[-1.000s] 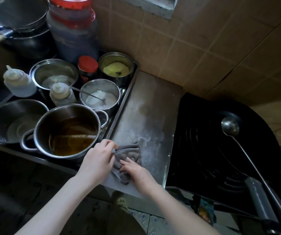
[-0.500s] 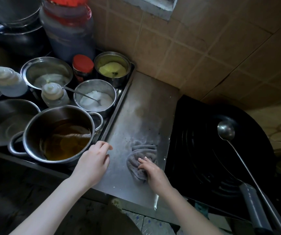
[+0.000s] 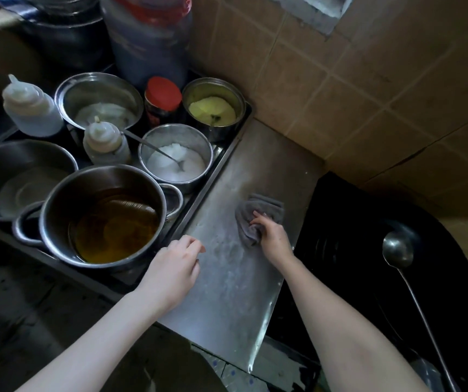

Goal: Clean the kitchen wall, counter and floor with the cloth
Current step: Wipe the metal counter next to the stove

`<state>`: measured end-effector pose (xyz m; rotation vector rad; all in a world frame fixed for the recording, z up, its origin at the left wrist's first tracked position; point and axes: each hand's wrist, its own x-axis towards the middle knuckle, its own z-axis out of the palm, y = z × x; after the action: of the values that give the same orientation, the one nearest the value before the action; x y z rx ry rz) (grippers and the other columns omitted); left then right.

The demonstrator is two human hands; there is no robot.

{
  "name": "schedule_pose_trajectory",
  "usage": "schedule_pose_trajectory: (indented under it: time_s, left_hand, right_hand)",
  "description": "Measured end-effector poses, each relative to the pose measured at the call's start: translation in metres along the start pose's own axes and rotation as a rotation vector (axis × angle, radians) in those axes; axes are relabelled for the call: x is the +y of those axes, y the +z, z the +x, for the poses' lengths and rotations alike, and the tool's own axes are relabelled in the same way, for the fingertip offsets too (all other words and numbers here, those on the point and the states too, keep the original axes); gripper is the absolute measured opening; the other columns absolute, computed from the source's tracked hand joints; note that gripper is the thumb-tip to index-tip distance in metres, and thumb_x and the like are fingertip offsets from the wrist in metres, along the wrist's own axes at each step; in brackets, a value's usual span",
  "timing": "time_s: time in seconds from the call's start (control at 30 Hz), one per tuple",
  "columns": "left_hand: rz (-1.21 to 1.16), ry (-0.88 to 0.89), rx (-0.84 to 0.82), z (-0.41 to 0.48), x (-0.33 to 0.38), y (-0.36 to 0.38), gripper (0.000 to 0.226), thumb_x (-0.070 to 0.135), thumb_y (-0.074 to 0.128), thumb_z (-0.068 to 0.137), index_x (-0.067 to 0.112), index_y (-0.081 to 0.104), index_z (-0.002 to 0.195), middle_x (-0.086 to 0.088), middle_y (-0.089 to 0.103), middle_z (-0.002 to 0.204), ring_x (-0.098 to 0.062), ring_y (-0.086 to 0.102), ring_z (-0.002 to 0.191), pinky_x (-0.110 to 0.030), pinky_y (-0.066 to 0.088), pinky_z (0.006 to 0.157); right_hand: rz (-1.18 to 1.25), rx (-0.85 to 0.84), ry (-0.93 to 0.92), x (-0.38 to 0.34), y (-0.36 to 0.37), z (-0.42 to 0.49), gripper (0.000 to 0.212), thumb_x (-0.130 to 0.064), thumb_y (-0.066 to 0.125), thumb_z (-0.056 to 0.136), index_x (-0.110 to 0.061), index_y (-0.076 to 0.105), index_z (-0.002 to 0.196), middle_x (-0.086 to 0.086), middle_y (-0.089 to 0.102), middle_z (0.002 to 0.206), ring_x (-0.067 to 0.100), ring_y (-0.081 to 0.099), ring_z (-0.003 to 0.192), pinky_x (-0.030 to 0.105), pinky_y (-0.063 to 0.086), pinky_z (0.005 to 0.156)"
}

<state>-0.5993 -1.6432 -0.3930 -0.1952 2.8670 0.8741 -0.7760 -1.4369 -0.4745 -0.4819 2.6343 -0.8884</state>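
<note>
A crumpled grey cloth [image 3: 263, 212] lies on the steel counter [image 3: 235, 281], near its right edge. My right hand [image 3: 272, 236] presses on the cloth's near part, fingers curled into its folds. My left hand [image 3: 174, 270] hovers over the counter's left edge beside the big pot, fingers loosely curled and holding nothing. The counter surface shows whitish smears. The tiled wall [image 3: 354, 80] rises behind the counter.
A tray [image 3: 224, 162] on the left holds a pot of brown oil [image 3: 105, 216], steel bowls, squeeze bottles and a red-lidded jar [image 3: 162, 99]. A black wok [image 3: 368, 250] with a steel ladle [image 3: 398, 251] sits to the right. The floor [image 3: 15, 321] shows below.
My right hand has slid the cloth away from me and rightward across the counter. My left hand let go of the cloth and stays near the pot.
</note>
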Motion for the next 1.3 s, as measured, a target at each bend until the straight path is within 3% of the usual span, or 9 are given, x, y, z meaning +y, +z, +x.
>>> schedule_pose_trajectory:
  time_s: [0.2, 0.33, 0.5, 0.67, 0.8, 1.1, 1.3]
  left_hand:
    - [0.021, -0.031, -0.017, 0.024, 0.008, 0.016, 0.029, 0.022, 0.038, 0.097, 0.021, 0.046, 0.125, 0.004, 0.044, 0.13, -0.019, 0.046, 0.115, -0.031, 0.039, 0.093]
    - [-0.004, -0.059, -0.006, 0.028, 0.005, 0.03, 0.029, 0.023, 0.039, 0.096, 0.022, 0.046, 0.125, 0.004, 0.046, 0.127, -0.018, 0.048, 0.112, -0.031, 0.041, 0.092]
    - [-0.048, -0.114, 0.034, 0.016, -0.004, 0.039, 0.027, 0.022, 0.045, 0.096, 0.023, 0.049, 0.122, 0.005, 0.049, 0.126, -0.014, 0.051, 0.11, -0.028, 0.045, 0.09]
    - [-0.064, -0.104, 0.029, -0.001, -0.01, 0.037, 0.029, 0.02, 0.047, 0.095, 0.024, 0.048, 0.123, 0.006, 0.047, 0.13, -0.013, 0.05, 0.114, -0.026, 0.046, 0.092]
    - [-0.065, -0.085, 0.04, -0.002, -0.008, 0.03, 0.031, 0.019, 0.045, 0.096, 0.024, 0.046, 0.126, 0.007, 0.044, 0.132, -0.013, 0.047, 0.117, -0.025, 0.042, 0.095]
    - [-0.01, -0.061, 0.025, -0.002, -0.006, 0.018, 0.028, 0.023, 0.042, 0.098, 0.024, 0.047, 0.126, 0.007, 0.044, 0.132, -0.012, 0.046, 0.117, -0.025, 0.04, 0.096]
    - [0.007, -0.031, 0.018, 0.0, 0.01, 0.019, 0.029, 0.023, 0.042, 0.097, 0.022, 0.049, 0.126, 0.006, 0.046, 0.13, -0.015, 0.049, 0.114, -0.028, 0.043, 0.094]
  right_hand:
    - [-0.036, 0.123, 0.029, 0.002, -0.036, 0.05, 0.022, -0.001, 0.051, 0.091, -0.01, 0.07, 0.098, 0.009, 0.06, 0.129, 0.016, 0.05, 0.124, 0.015, 0.03, 0.098]
    - [-0.084, 0.168, 0.096, 0.009, -0.058, 0.083, 0.029, 0.004, 0.043, 0.092, -0.001, 0.068, 0.107, 0.014, 0.057, 0.133, 0.025, 0.05, 0.126, 0.02, 0.032, 0.1]
    - [-0.042, 0.298, 0.231, 0.011, -0.081, 0.118, 0.033, 0.009, 0.039, 0.09, 0.004, 0.064, 0.11, 0.019, 0.063, 0.12, 0.032, 0.054, 0.117, 0.027, 0.039, 0.095]
    - [-0.056, 0.291, 0.381, 0.007, -0.087, 0.147, 0.027, 0.005, 0.038, 0.09, -0.003, 0.064, 0.092, 0.017, 0.061, 0.103, 0.028, 0.054, 0.103, 0.032, 0.04, 0.092]
    - [-0.099, 0.288, 0.279, -0.015, -0.063, 0.134, 0.037, 0.009, 0.041, 0.083, -0.005, 0.07, 0.101, 0.014, 0.067, 0.108, 0.029, 0.058, 0.107, 0.03, 0.043, 0.089]
    - [-0.01, 0.111, 0.055, -0.057, -0.004, 0.086, 0.036, 0.006, 0.045, 0.084, -0.011, 0.071, 0.103, 0.007, 0.069, 0.114, 0.021, 0.059, 0.11, 0.008, 0.031, 0.077]
    - [-0.041, 0.017, -0.007, -0.055, 0.012, 0.034, 0.033, 0.002, 0.05, 0.083, -0.018, 0.072, 0.097, 0.001, 0.067, 0.121, 0.019, 0.057, 0.119, 0.017, 0.037, 0.089]
